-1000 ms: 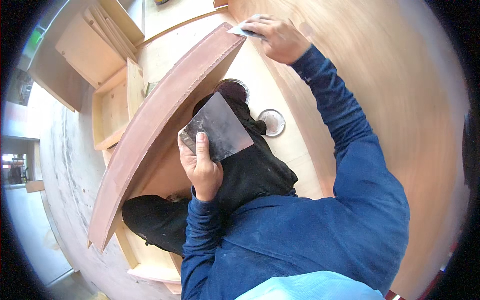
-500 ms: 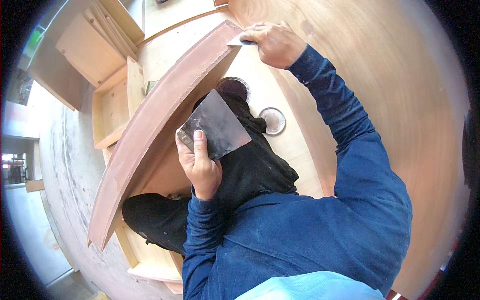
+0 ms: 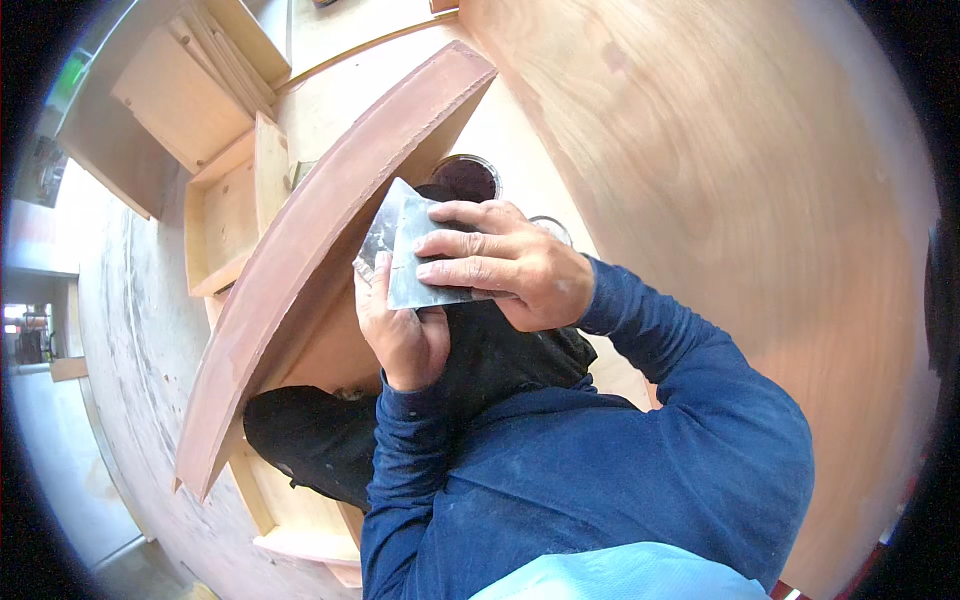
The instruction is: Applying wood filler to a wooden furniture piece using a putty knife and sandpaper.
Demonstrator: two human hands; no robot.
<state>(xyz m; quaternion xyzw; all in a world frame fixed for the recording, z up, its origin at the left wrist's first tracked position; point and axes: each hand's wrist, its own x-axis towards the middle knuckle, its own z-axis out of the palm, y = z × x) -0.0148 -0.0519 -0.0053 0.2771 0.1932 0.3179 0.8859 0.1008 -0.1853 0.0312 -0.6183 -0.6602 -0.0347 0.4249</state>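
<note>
My left hand (image 3: 402, 342) grips a flat grey metal plate (image 3: 382, 234) above my lap, the thumb lying over its near edge. In my right hand (image 3: 530, 265) is a thin pale putty scraper (image 3: 404, 285), with several fingers pressed flat along it. The scraper lies over the plate and covers most of it, seemingly touching it. Left of both hands stands a long curved wooden piece (image 3: 290, 235); its broad edge has a pinkish-brown coat and a rough, beaded rim.
Beyond my hands stands an open round tin (image 3: 467, 178) with dark contents. A round lid (image 3: 552, 230) is partly hidden behind my right hand. A large curved wooden panel (image 3: 740, 200) rises at the right. Wooden boxes (image 3: 222, 235) stand at the left.
My right hand has come down from the far end of the curved piece, bringing the scraper onto the plate. My left hand has stayed nearly in place.
</note>
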